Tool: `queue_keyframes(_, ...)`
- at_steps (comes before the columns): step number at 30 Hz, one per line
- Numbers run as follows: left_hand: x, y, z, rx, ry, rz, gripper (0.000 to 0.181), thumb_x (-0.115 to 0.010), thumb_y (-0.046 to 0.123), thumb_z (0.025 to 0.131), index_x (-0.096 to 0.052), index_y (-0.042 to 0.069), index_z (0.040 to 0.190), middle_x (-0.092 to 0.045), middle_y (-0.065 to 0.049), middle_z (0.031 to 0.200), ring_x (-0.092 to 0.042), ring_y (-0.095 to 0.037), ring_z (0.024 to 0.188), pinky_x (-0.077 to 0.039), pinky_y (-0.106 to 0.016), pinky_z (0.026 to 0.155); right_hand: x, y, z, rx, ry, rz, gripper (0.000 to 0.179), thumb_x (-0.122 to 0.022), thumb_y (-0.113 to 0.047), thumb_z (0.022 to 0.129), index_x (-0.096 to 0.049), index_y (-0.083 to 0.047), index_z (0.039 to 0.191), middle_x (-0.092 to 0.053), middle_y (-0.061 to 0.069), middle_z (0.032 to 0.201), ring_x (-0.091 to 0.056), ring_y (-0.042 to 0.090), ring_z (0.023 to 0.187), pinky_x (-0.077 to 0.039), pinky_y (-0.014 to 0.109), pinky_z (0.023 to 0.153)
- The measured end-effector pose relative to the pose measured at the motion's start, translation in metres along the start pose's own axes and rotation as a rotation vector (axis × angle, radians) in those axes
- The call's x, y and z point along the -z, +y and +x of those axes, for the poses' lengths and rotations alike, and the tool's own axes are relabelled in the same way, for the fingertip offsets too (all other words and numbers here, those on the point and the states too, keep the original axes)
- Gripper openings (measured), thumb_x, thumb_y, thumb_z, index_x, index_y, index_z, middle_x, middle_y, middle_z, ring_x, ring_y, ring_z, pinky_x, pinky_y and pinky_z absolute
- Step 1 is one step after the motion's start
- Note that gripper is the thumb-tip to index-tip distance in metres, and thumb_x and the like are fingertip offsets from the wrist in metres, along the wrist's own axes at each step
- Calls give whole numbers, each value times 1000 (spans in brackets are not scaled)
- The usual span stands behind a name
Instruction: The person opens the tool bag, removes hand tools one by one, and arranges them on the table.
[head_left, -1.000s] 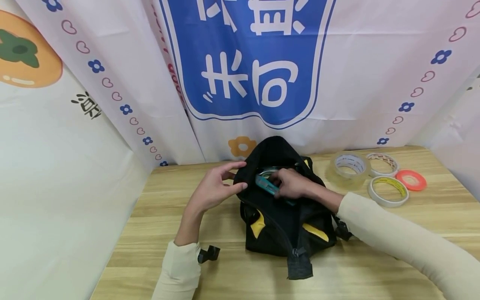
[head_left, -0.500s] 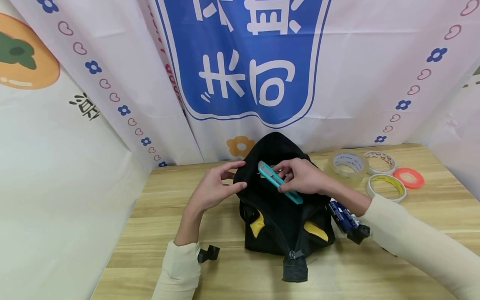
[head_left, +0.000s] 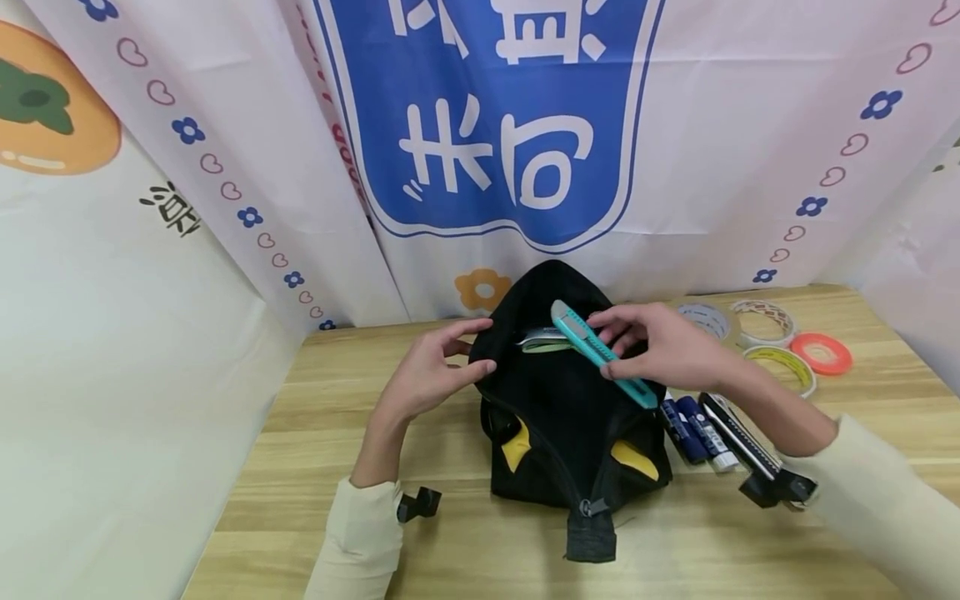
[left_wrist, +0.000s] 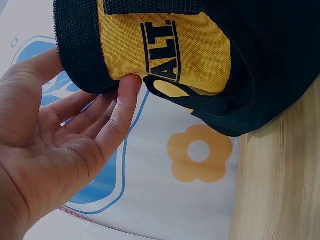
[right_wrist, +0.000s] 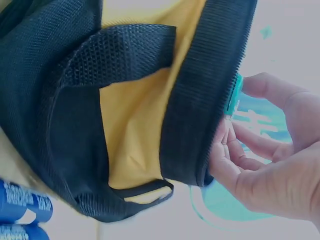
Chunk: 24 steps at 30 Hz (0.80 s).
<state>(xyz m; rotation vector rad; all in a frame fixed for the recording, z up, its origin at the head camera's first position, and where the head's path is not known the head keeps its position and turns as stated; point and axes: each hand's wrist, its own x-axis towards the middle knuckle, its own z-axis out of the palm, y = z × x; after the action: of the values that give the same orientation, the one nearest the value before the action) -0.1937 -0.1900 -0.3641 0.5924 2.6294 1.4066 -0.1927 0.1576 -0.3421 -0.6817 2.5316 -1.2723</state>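
A black and yellow tool bag (head_left: 543,479) stands unzipped in the middle of the table. My left hand (head_left: 431,371) pinches the left rim of its mouth, thumb inside and fingers outside. In the left wrist view those fingers (left_wrist: 125,100) touch the yellow side. Over the right part of the mouth, my right hand (head_left: 678,350) holds a teal utility knife (head_left: 581,333), tilted with its tip toward the back. The right wrist view shows only a bit of the knife (right_wrist: 234,95) behind the zipper edge. A silvery, green-edged item (head_left: 543,340) lies inside the bag.
Right of the bag lie two blue glue sticks (head_left: 682,429) and a black item with a white stripe (head_left: 738,433), partly under the right wrist. Several tape rolls, including a red one (head_left: 842,354) and a white one (head_left: 785,323), lie at the back right. A printed curtain (head_left: 712,167) hangs behind.
My right hand has lifted the utility knife up and rightward from inside the bag. The glue sticks and the black item have come into view. My left hand stays at the rim.
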Motion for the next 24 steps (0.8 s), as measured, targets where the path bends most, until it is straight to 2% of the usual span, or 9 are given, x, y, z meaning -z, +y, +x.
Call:
queue_keyframes(7,0,1,0,3,-3,-9,57,-79,19,98,-61,14,152,-60,-11,156,-70,-36,126,-60,-33,85,16,9,-28,-5,64,-48,61,-86,-14,91,-63,-6,146,-69,10,124,-67,22,104,-57,28,85)
queue_keyframes(13,0,3,1,8,-2,-10,57,-79,19,98,-62,14,152,-61,-10,156,-70,-36,126,-61,-36,87,27,30,-52,-43,103,-107,62,-86,-16,91,-62,-8,148,-68,8,129,-66,20,108,-58,23,86)
queue_keyframes(24,-1,3,2,2,-8,-14,57,-79,18,98,-61,13,152,-60,-11,157,-69,-37,127,-61,-37,89,43,87,-98,-155,158,-155,64,-87,-15,91,-60,-2,148,-67,15,127,-62,-4,97,-58,23,76)
